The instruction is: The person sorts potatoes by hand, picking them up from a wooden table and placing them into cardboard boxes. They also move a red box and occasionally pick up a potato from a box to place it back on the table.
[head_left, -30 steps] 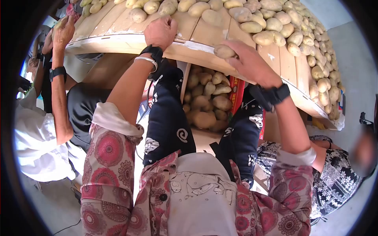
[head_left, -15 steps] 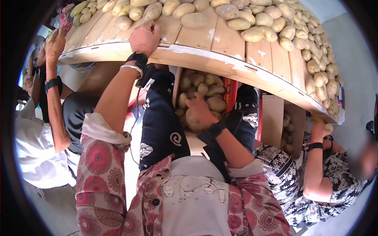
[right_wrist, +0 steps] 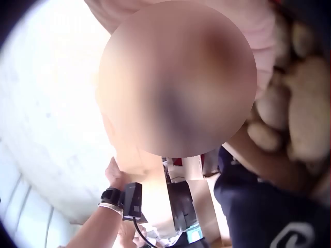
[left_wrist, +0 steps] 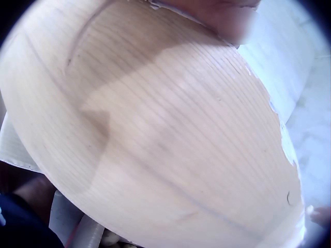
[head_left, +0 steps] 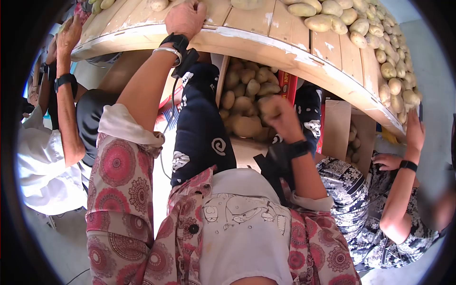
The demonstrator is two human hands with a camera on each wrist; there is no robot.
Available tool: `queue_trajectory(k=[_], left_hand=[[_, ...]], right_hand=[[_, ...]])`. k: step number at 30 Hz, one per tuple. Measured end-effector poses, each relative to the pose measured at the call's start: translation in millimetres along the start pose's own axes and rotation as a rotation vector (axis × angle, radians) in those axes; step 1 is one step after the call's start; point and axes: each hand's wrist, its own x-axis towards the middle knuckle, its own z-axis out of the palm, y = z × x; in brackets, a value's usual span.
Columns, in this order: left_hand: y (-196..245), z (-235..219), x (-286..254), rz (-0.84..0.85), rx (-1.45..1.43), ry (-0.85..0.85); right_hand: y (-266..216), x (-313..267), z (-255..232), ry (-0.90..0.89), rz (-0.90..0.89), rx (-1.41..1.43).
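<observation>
My left hand (head_left: 185,19) rests on the front edge of the wooden table (head_left: 285,23), its fingers curled with nothing held. In the left wrist view, part of that hand (left_wrist: 222,18) shows at the top, over the pale wood of the table's side. Above the box between my knees, my right hand (head_left: 286,118) holds a potato (head_left: 270,107), blurred in the head view. Beneath it, the box holds many potatoes (head_left: 247,126). In the right wrist view, a blurred round patch hides what lies in the palm; potatoes (right_wrist: 274,108) show beside it.
Potatoes (head_left: 389,71) are heaped along the table's right side. A red box wall (head_left: 287,84) stands by my right knee. On the right, a person in a patterned outfit (head_left: 342,185) sits near another carton (head_left: 337,123). To the left sits a person in a white shirt (head_left: 52,175).
My right hand went from the table edge, holding a potato, down into the box, then rose slightly with a potato. My left hand stays on the table edge. The head view shifted.
</observation>
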Motion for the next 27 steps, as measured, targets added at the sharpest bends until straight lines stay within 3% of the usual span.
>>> queue_trajectory(k=[2,5,6,8,9,11,16,20,23,24,27], left_hand=[[-1.5,2.6,1.2,0.056,-0.054,0.059],[1.9,1.5,0.9,0.03,-0.036,0.054],[3.6,1.6,0.2,0.03,-0.04,0.051],[5.3,-3.3,-2.5,0.046,-0.049,0.065],[5.4,-4.9,-0.8,0.042,-0.049,0.066],[6.4,-2.9,0.3,-0.022,-0.081,-0.004],[-9.5,6.1,6.9,0.01,-0.048,-0.01],[-4.7,2.0,4.8,0.017,0.046,-0.046],[-1.6,3.8,5.6,-0.006,0.004,-0.03],[-1.0,2.8,4.4,-0.02,-0.036,-0.045],[1.3,0.8,4.1,-0.04,-0.051,-0.018]], right_hand=[[-67.3,-1.1,-12.7,0.272,0.141,0.29],[-90.0,-4.0,-28.8,0.147,0.135,-0.02],[-86.6,-5.9,-29.5,0.151,0.137,-0.022],[-77.3,-9.6,-23.6,-0.093,0.07,-0.311],[-72.6,-10.2,-20.7,-0.096,0.071,-0.313],[-69.3,-14.4,-12.9,-0.057,-0.039,-0.647],[-58.4,1.9,-14.4,-0.035,-0.03,-0.706],[-16.7,12.1,-13.3,-0.203,-0.296,-0.702],[-13.6,12.6,-7.3,-0.15,-0.229,-1.049],[-27.7,6.2,-2.5,-0.157,-0.123,-1.001],[-57.9,3.5,13.2,-0.117,-0.199,-0.892]])
